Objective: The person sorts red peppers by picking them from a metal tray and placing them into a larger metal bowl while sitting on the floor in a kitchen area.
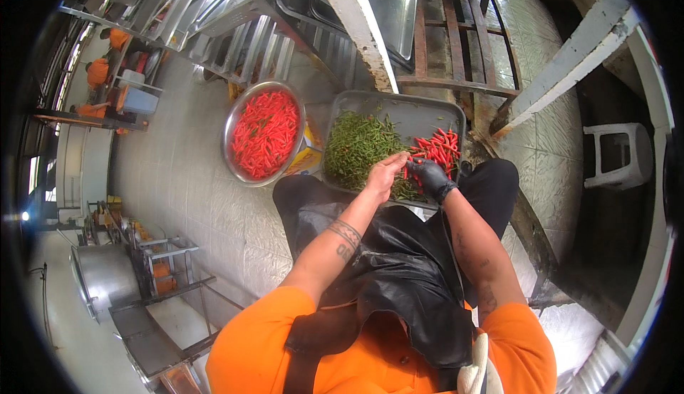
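Observation:
My bare left hand and my right hand, in a black glove, meet over the front of a metal tray. Red chilies show between and under the right fingers; the left fingertips touch the other hand, and whether they grip a chili is unclear. On the left of the tray lies a heap of green chili stems. A smaller pile of red chilies lies at its right side. Left of the tray, a round steel bowl is full of red chilies, with a few green bits among them.
A yellow printed box is beside the bowl. Painted metal posts rise beyond the tray and at the right, near a slatted rack. A white plastic stool is at far right. People in orange are at far upper left.

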Demonstrator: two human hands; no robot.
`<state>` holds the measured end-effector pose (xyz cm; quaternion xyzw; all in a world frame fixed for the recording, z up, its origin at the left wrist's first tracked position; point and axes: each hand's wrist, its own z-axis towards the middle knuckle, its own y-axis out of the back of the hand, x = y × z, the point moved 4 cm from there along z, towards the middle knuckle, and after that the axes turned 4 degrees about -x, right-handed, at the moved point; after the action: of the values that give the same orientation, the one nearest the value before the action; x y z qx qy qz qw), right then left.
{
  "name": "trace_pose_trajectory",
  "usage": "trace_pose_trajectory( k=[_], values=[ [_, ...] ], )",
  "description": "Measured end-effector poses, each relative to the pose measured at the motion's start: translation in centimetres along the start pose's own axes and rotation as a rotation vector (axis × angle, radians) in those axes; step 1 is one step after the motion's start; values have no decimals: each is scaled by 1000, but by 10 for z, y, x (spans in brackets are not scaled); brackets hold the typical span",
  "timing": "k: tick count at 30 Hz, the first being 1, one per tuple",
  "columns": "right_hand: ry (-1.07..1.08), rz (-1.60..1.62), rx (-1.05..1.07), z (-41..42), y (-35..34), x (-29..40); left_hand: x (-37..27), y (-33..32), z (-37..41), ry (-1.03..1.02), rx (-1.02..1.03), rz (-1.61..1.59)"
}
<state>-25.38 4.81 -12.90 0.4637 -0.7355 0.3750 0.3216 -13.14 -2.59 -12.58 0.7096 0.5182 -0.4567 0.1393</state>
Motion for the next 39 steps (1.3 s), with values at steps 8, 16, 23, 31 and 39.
trace_pose_trajectory(
  k=[8,16,23,31,39],
  values=[
    [113,-199,-24,12,1,-13,-2,36,28,213,-42,34],
    [371,-875,361,6,7,-13,-44,-48,83,-764,161,1471],
    [32,-441,345,-2,2,-9,-16,-74,107,-760,439,1792],
    [-172,269,298,4,1,-14,-28,-16,91,-543,223,1669],
    [-169,337,171,-3,-6,-5,-35,55,46,-309,-103,488]
  ],
)
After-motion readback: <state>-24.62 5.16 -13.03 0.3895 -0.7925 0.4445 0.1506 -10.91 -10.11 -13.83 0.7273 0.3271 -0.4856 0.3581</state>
